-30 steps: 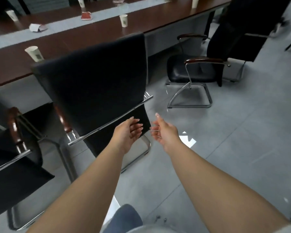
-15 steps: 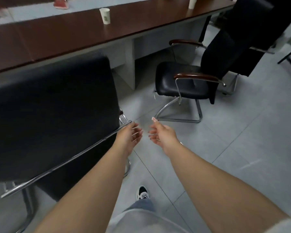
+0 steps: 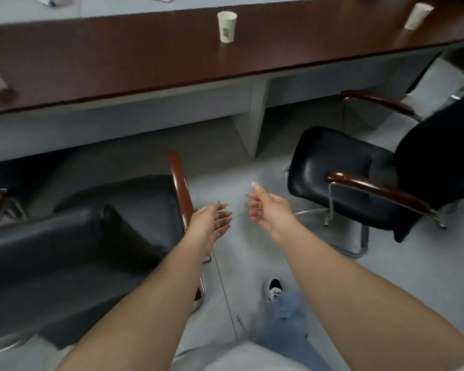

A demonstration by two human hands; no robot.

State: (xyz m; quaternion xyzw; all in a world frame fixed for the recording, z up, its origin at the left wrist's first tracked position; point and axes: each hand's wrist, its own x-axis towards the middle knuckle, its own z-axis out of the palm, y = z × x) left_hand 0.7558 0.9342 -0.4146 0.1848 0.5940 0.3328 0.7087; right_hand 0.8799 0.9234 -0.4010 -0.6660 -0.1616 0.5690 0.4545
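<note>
Both my arms reach forward over the grey floor. My left hand (image 3: 210, 223) hangs with relaxed fingers beside the brown right armrest (image 3: 181, 191) of a black chair (image 3: 91, 245) at the lower left; it holds nothing. My right hand (image 3: 268, 210) is held out with its fingers loosely spread, empty, in the gap between that chair and a second black armchair (image 3: 343, 172) on the right.
A long brown table (image 3: 145, 54) runs across the top, with paper cups (image 3: 227, 26) standing on it. Grey panels close off the space under the table. My foot in a black shoe (image 3: 273, 289) steps on the floor below my hands.
The view has swung left and tilted down; the near chair's seat and armrest now show. Both hands stay empty and held forward; the left one sits lower beside the armrest.
</note>
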